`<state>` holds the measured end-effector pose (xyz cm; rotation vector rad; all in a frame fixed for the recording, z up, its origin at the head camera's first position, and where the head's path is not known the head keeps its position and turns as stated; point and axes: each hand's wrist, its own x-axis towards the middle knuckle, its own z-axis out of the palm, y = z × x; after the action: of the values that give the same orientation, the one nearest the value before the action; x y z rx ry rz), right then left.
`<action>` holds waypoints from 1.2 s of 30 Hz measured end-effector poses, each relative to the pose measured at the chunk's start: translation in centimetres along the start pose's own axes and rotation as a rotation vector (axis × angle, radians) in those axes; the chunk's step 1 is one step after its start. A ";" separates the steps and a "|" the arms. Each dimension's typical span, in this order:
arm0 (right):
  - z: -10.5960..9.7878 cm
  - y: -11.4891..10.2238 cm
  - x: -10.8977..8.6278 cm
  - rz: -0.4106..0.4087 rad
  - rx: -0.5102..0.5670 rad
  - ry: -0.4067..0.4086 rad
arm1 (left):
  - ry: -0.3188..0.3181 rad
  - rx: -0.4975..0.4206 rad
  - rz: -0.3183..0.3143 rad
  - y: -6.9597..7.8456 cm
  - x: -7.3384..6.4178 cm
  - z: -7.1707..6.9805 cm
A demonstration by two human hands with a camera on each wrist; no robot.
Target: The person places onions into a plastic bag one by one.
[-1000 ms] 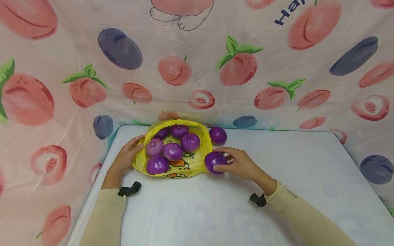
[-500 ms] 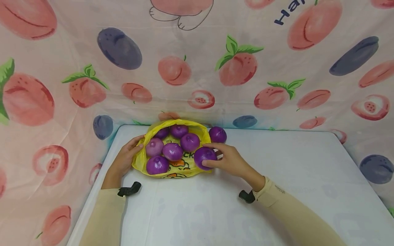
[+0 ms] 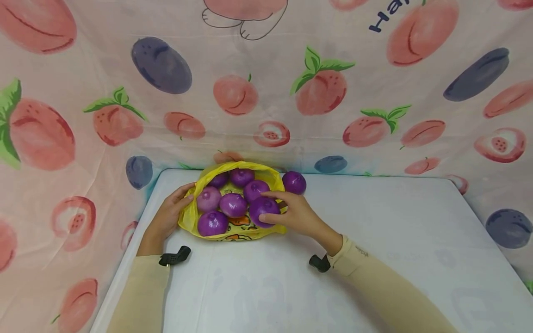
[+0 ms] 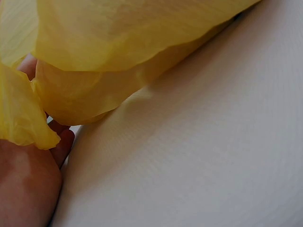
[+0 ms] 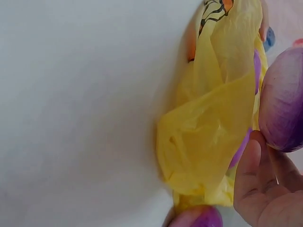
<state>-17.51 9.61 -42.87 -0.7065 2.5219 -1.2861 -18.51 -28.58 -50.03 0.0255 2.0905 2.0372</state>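
A yellow plastic bag (image 3: 272, 222) with a printed cartoon lies with its mouth spread wide, holding several red onions (image 3: 213, 224). At the bag's left rim, my left hand (image 3: 168, 213) pinches the plastic between thumb and fingers; in the left wrist view, folds of yellow film hide part of the fingers. My right hand (image 3: 297, 213) grips another red onion (image 3: 262, 207) by thumb and fingertips over the right part of the bag's mouth. That onion (image 5: 284, 101) shows pale purple shading to dark in the right wrist view, beside the bag's rim.
One loose red onion (image 3: 294, 182) sits on the white table (image 3: 374, 222) just right of the bag, near the back edge. A fruit-printed cloth (image 3: 316, 120) hangs behind and to the left of the table.
My right hand has carried its onion leftward, from the bag's right edge to over the opening. My left hand and the bag have stayed in place.
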 end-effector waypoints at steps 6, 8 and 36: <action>1.0 -0.5 0.8 -0.009 0.016 0.000 | -0.006 0.003 0.011 -0.1 0.0 0.0; 1.4 -0.7 1.0 -0.009 0.018 -0.004 | -0.006 0.002 0.011 -0.1 0.0 -0.1; 4.6 -1.9 3.4 0.002 -0.061 0.011 | -0.001 -0.011 0.009 -0.3 0.2 -0.1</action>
<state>-17.96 3.73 -44.00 -0.7114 2.5797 -1.2202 -18.67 -28.68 -50.33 0.0350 2.0821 2.0533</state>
